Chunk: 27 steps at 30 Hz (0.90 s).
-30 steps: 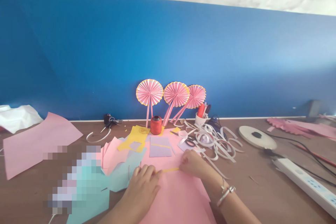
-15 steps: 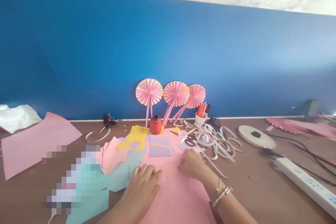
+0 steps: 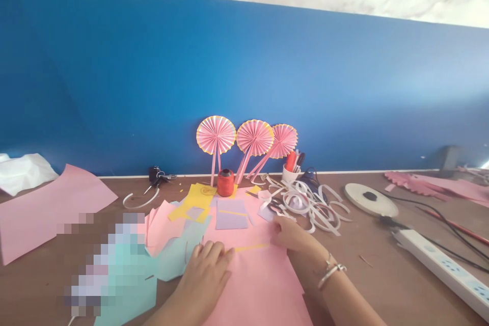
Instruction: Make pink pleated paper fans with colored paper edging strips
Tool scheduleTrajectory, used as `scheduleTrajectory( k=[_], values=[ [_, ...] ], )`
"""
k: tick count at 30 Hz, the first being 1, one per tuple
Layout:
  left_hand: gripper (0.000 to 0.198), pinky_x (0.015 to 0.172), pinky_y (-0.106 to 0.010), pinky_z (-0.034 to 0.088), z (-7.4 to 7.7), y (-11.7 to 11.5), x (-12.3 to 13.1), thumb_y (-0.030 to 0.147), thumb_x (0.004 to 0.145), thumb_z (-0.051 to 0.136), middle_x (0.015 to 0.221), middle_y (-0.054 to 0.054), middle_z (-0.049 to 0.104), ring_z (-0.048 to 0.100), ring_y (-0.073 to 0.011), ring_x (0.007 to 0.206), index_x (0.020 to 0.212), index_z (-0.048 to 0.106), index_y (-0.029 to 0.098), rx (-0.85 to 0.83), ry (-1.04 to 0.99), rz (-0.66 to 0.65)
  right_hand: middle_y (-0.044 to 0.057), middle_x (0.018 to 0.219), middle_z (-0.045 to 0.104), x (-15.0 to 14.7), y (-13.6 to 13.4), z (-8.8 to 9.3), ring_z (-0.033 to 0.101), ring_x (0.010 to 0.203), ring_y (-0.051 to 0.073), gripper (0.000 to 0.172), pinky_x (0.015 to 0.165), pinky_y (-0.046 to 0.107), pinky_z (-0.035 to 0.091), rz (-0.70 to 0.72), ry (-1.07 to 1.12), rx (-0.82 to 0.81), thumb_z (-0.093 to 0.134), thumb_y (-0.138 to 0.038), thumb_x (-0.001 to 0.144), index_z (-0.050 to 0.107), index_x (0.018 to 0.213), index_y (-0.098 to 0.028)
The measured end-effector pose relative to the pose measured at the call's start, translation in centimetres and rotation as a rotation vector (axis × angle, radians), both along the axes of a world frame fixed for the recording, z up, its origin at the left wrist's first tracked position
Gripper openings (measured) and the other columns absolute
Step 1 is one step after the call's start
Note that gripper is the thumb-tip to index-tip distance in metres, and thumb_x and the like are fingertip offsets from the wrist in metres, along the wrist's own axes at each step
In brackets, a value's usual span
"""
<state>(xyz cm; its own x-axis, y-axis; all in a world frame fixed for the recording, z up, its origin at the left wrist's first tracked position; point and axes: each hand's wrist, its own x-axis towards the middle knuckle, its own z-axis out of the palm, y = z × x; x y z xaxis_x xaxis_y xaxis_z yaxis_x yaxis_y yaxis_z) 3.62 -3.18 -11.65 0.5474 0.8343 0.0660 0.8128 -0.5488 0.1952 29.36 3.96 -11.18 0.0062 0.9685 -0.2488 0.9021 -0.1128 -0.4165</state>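
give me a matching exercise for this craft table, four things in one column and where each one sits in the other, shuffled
Things:
1. spool of red thread
2. power strip
3. yellow strip
4. paper fans

Places:
a. leaning against the blue wall
b. on the pink sheet, between the left hand and the right hand
c. at the right end of the table
d. upright just in front of the fans' sticks

Pairs: 1-d, 2-c, 3-b, 4-a
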Motion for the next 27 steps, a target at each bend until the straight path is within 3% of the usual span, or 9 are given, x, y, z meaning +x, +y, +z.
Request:
scheduleTrajectory(
  k=[5,9,16,20,27],
  values=[
    [0.039,0.080,-0.035,0.033,0.0,-0.1,0.0,0.018,0.092,0.037,0.103,-0.005,0.058,0.049,-0.0217,0.094,0.128,0.048,0.026,0.029,0.029,-0.008,0.004,0.082,0.066,-1.6,-0.1,0.6,0.058,0.077,0.016,0.018,0.063,0.023,0.037,0.028,0.080,0.150,0.049,-0.010,0.068,0.064,0.075,-0.017],
    [0.037,0.078,-0.036,0.034,0.4,-0.3,-0.1,0.018,0.091,0.037,0.099,-0.007,0.059,0.049,-0.0222,0.091,0.125,0.050,0.023,0.083,0.077,-0.023,0.007,0.086,0.069,-4.4,0.8,1.5,0.059,0.085,0.019,0.023,0.074,0.026,0.038,0.144,0.008,0.302,0.048,-0.014,0.074,0.071,0.077,-0.017],
    [0.024,0.079,-0.038,0.035,1.1,-0.2,-0.7,0.023,0.093,0.039,0.093,-0.005,0.059,0.049,-0.0229,0.093,0.091,0.064,0.023,0.058,0.019,-0.009,0.007,0.080,0.071,-7.4,5.0,1.3,0.060,0.079,0.020,0.020,0.069,0.025,0.038,0.227,-0.074,0.270,0.056,-0.012,0.068,0.074,0.074,-0.018],
    [0.022,0.076,-0.035,0.034,0.7,0.1,-1.1,0.020,0.091,0.042,0.093,-0.004,0.057,0.048,-0.0209,0.090,0.087,0.063,0.023,0.035,-0.076,0.028,0.009,0.081,0.071,-8.9,6.1,0.5,0.060,0.076,0.019,0.018,0.065,0.024,0.037,0.270,-0.124,0.257,0.056,-0.013,0.068,0.073,0.075,-0.015],
    [0.018,0.077,-0.033,0.032,-0.2,0.2,-1.4,0.016,0.087,0.042,0.093,0.000,0.057,0.047,-0.0191,0.090,0.088,0.058,0.025,-0.031,-0.190,0.097,0.014,0.093,0.068,-9.7,5.8,-0.3,0.059,0.088,0.022,0.025,0.071,0.027,0.037,0.341,-0.205,0.274,0.049,-0.009,0.072,0.070,0.086,-0.011]
  ],
)
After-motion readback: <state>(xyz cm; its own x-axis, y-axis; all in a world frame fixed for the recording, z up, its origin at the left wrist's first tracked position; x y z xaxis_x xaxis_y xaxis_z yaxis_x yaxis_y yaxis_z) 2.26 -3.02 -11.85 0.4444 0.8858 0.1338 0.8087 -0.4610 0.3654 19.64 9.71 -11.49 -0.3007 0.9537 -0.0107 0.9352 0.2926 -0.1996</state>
